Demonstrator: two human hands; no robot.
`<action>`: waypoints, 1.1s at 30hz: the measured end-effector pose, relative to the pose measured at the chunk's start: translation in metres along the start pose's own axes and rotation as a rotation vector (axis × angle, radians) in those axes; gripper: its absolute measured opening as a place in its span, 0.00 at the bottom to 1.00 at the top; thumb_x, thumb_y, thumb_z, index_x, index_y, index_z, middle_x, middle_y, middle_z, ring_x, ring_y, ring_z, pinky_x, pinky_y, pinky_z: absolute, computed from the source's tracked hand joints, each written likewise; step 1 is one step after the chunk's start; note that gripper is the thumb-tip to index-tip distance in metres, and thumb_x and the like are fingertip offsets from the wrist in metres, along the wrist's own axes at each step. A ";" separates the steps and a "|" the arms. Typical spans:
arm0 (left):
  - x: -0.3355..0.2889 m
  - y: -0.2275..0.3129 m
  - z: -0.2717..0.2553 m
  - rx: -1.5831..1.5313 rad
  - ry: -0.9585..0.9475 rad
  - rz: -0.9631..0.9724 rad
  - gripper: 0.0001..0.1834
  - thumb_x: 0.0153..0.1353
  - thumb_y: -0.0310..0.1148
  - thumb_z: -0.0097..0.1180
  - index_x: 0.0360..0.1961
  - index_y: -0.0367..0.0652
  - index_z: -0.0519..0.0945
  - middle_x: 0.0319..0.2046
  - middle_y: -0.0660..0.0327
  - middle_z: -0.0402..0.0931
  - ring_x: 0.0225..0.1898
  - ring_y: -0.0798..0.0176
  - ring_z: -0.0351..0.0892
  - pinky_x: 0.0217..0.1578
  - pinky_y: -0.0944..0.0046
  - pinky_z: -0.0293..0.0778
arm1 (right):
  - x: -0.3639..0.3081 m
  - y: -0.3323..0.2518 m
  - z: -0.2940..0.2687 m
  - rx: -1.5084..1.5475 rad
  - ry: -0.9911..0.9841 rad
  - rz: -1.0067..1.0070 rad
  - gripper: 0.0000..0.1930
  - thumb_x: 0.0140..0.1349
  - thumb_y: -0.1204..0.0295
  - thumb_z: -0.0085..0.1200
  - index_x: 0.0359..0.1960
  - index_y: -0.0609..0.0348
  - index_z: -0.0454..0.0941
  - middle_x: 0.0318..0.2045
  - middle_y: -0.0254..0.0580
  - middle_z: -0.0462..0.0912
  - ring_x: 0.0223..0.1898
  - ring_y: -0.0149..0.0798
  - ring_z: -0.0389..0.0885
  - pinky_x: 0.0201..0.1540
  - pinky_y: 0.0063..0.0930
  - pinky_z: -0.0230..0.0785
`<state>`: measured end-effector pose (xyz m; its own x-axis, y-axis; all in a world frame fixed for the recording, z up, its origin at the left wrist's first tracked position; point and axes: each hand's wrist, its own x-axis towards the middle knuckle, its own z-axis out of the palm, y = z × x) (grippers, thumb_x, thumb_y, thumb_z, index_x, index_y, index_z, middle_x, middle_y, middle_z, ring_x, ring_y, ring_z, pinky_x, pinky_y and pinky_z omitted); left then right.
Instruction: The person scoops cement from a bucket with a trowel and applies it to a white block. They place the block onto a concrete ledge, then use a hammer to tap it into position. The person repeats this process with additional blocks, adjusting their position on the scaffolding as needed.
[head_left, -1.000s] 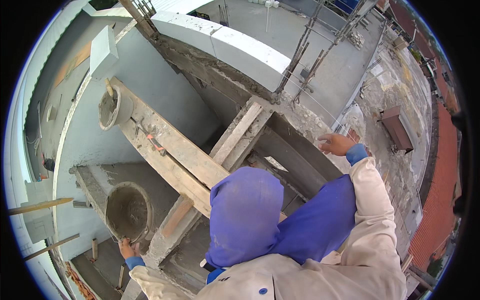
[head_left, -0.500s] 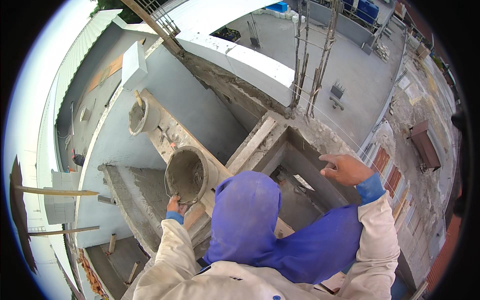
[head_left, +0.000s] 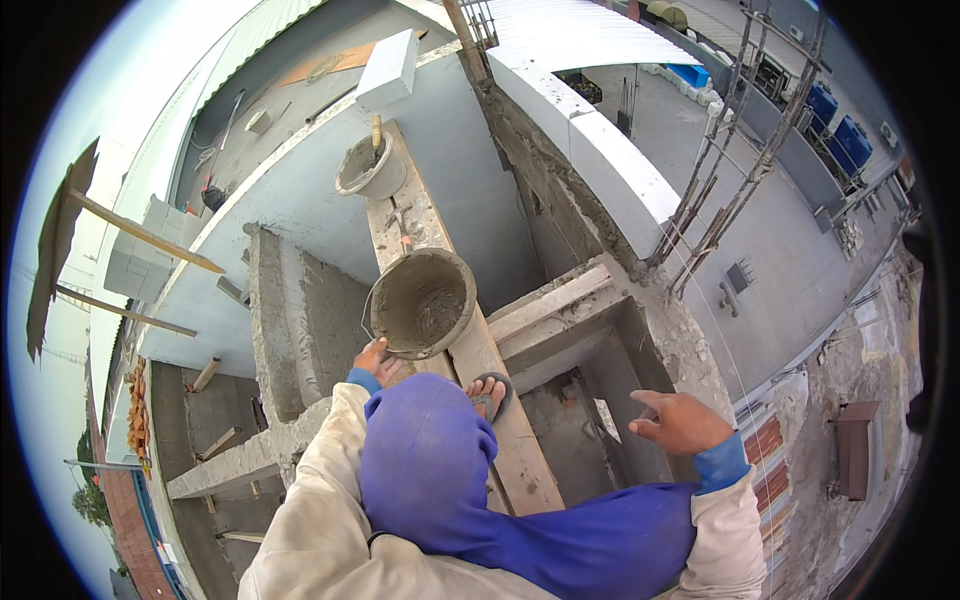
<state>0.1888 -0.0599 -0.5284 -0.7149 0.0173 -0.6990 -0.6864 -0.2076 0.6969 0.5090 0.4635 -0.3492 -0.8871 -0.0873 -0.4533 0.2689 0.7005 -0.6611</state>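
My left hand is at the near left rim of a grey mortar bucket, its fingers closed on the edge. Wet-looking grey mortar coats the inside, and the wire handle hangs at the left. The bucket stands on a long wooden plank. Out to the right, my right hand hovers over a concrete opening, empty, with fingers apart and loosely bent. Just beyond the bucket lies a hammer-like tool with a reddish handle. Farther along the plank sits a smaller bucket with a wooden-handled tool in it.
My sandalled foot rests on the plank, below my blue-trousered knees. Deep openings lie on both sides, between rough concrete beams. Tied rebar rises at the right, with a string line running past. A white block sits on the far wall.
My view has turned, so the scene appears shifted rightward and more of the plank and my foot shows. My left hand stays at the bucket's rim; my right hand stays empty over the opening.
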 end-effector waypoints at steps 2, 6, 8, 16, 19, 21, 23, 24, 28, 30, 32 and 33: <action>-0.003 0.002 -0.001 -0.019 -0.004 0.005 0.40 0.74 0.36 0.58 0.79 0.46 0.50 0.77 0.49 0.53 0.75 0.42 0.58 0.74 0.43 0.63 | 0.010 -0.003 0.000 -0.003 -0.004 -0.051 0.29 0.68 0.59 0.61 0.65 0.66 0.74 0.38 0.54 0.89 0.43 0.56 0.87 0.49 0.44 0.77; -0.004 0.007 0.005 0.047 0.120 -0.001 0.30 0.74 0.30 0.55 0.74 0.47 0.60 0.70 0.57 0.63 0.71 0.45 0.64 0.69 0.44 0.70 | 0.022 -0.007 -0.002 -0.006 -0.020 -0.083 0.29 0.68 0.60 0.62 0.65 0.65 0.74 0.41 0.56 0.89 0.45 0.56 0.88 0.50 0.43 0.79; 0.000 0.010 0.008 0.076 0.148 -0.006 0.26 0.74 0.30 0.54 0.70 0.47 0.64 0.67 0.59 0.67 0.68 0.46 0.67 0.67 0.44 0.71 | 0.025 -0.006 -0.003 -0.033 -0.025 -0.037 0.29 0.68 0.61 0.62 0.65 0.65 0.74 0.41 0.56 0.89 0.46 0.55 0.88 0.50 0.43 0.78; 0.021 0.063 -0.022 0.328 -0.037 -0.172 0.39 0.67 0.57 0.64 0.71 0.51 0.65 0.70 0.56 0.67 0.68 0.45 0.70 0.66 0.40 0.69 | 0.029 0.021 -0.008 0.030 0.055 0.102 0.29 0.67 0.61 0.62 0.66 0.65 0.74 0.41 0.55 0.90 0.44 0.54 0.89 0.51 0.42 0.78; 0.063 0.112 -0.019 0.530 0.281 0.044 0.41 0.65 0.59 0.64 0.70 0.45 0.69 0.64 0.56 0.75 0.61 0.45 0.78 0.61 0.46 0.74 | 0.024 0.044 -0.006 0.184 0.194 0.298 0.30 0.68 0.62 0.63 0.66 0.66 0.73 0.41 0.54 0.90 0.43 0.47 0.90 0.47 0.39 0.78; 0.113 0.159 -0.003 0.602 0.355 0.307 0.40 0.65 0.60 0.63 0.67 0.41 0.74 0.59 0.54 0.81 0.57 0.48 0.83 0.58 0.50 0.76 | 0.017 0.057 0.001 0.316 0.345 0.449 0.30 0.69 0.62 0.62 0.67 0.67 0.72 0.41 0.53 0.90 0.43 0.42 0.90 0.43 0.34 0.79; 0.170 0.206 0.027 0.814 0.364 0.698 0.35 0.66 0.57 0.63 0.61 0.37 0.79 0.55 0.50 0.84 0.53 0.52 0.85 0.56 0.55 0.78 | 0.007 0.062 0.011 0.478 0.492 0.590 0.32 0.71 0.60 0.60 0.70 0.67 0.68 0.44 0.51 0.89 0.42 0.37 0.89 0.40 0.28 0.79; 0.196 0.225 0.045 0.838 0.330 0.823 0.33 0.65 0.54 0.64 0.60 0.36 0.80 0.56 0.48 0.83 0.54 0.50 0.85 0.56 0.55 0.77 | 0.001 0.063 0.016 0.567 0.547 0.713 0.33 0.72 0.59 0.59 0.72 0.66 0.66 0.46 0.51 0.88 0.42 0.34 0.88 0.40 0.25 0.79; 0.288 0.292 0.135 0.882 0.233 1.091 0.28 0.64 0.45 0.66 0.58 0.36 0.80 0.57 0.45 0.82 0.60 0.43 0.80 0.61 0.51 0.73 | -0.027 0.050 0.036 0.911 0.636 0.891 0.29 0.76 0.59 0.50 0.71 0.65 0.68 0.62 0.55 0.78 0.59 0.42 0.80 0.59 0.34 0.73; 0.324 0.316 0.174 0.933 0.254 1.177 0.29 0.63 0.44 0.66 0.60 0.36 0.78 0.59 0.44 0.79 0.63 0.41 0.76 0.64 0.50 0.70 | -0.043 0.042 0.042 1.004 0.747 0.918 0.26 0.78 0.61 0.46 0.69 0.66 0.71 0.67 0.63 0.75 0.68 0.55 0.74 0.68 0.42 0.67; 0.359 0.342 0.207 0.974 0.303 1.171 0.33 0.61 0.45 0.67 0.63 0.35 0.76 0.61 0.42 0.77 0.65 0.41 0.74 0.66 0.50 0.69 | -0.058 0.037 0.047 0.976 0.796 0.921 0.27 0.76 0.60 0.52 0.68 0.66 0.71 0.54 0.56 0.83 0.52 0.47 0.84 0.53 0.36 0.76; 0.374 0.353 0.217 1.013 0.319 1.118 0.36 0.61 0.46 0.68 0.64 0.34 0.74 0.63 0.41 0.75 0.66 0.41 0.73 0.67 0.50 0.68 | -0.066 0.035 0.050 0.963 0.817 0.923 0.28 0.75 0.60 0.54 0.68 0.66 0.71 0.48 0.53 0.88 0.45 0.43 0.88 0.46 0.33 0.80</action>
<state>-0.3495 0.0860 -0.5089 -0.9424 0.0804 0.3246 0.2687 0.7598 0.5920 0.5955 0.4585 -0.3726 -0.1562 0.7179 -0.6784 0.6609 -0.4345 -0.6119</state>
